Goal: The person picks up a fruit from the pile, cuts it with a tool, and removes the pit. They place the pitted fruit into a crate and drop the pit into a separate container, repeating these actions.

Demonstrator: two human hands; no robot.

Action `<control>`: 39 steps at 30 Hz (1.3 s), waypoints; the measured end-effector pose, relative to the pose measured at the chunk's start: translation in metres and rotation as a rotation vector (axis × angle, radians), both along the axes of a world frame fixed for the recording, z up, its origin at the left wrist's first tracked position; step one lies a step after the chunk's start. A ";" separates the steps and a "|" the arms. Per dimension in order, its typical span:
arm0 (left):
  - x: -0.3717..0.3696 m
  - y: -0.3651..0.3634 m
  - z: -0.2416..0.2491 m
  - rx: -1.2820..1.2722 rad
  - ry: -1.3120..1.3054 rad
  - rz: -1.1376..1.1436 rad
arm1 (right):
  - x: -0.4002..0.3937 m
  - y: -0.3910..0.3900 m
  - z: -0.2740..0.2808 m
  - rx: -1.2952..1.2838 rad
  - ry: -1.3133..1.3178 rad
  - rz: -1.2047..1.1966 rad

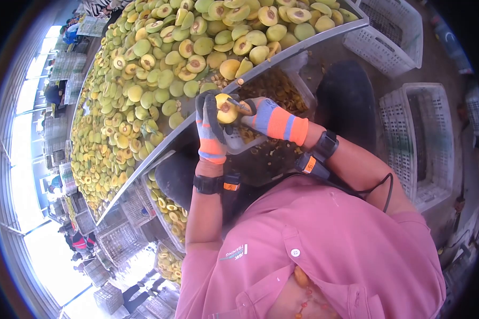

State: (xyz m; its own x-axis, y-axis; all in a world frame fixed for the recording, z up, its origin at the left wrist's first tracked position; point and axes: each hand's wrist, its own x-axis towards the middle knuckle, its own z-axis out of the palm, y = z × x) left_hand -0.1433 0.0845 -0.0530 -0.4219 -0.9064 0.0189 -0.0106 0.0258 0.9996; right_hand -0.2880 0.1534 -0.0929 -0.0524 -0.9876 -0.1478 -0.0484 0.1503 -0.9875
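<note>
Our left fingers (209, 106) grip the probably firm, slippery fruit (227, 112) by its side; right fingers (256, 108) clasp a tool (240, 105).

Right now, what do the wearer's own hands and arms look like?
Left hand and right hand: grey, orange and blue work gloves with striped cuffs. Black strapped device on left wrist, another on right wrist. Orange label beside the left one. Thin black cable loops by the right forearm. Short pink fabric sleeves.
</note>
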 end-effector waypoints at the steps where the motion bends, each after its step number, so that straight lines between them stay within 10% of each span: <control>1: 0.000 -0.001 -0.004 -0.031 -0.022 0.003 | 0.001 0.000 0.000 0.012 0.013 0.004; 7: -0.017 0.007 -0.020 0.091 0.178 0.139 | 0.013 -0.003 -0.018 0.167 -0.078 -0.029; 14: -0.006 0.007 0.006 -0.701 -0.351 -0.141 | -0.009 0.006 -0.018 -0.028 -0.297 0.389; 17: 0.006 -0.001 0.008 -0.797 -0.423 -0.214 | -0.005 0.007 -0.024 -0.481 -0.163 0.469; 20: 0.009 0.003 0.005 -0.838 -0.448 -0.128 | -0.001 0.011 -0.002 0.273 -0.441 0.391; 23: 0.004 0.012 -0.010 -0.583 -0.320 -0.049 | 0.001 0.003 -0.018 -0.194 -0.096 0.393; 29: 0.004 0.012 -0.007 -0.614 -0.336 -0.054 | -0.016 0.010 0.003 0.278 -0.384 0.484; 36: -0.005 0.015 -0.001 -0.457 -0.225 0.018 | -0.012 0.005 -0.034 -0.080 -0.559 0.531; 39: 0.004 0.008 0.004 -0.767 -0.333 -0.129 | -0.011 0.009 -0.034 -0.047 -0.489 0.556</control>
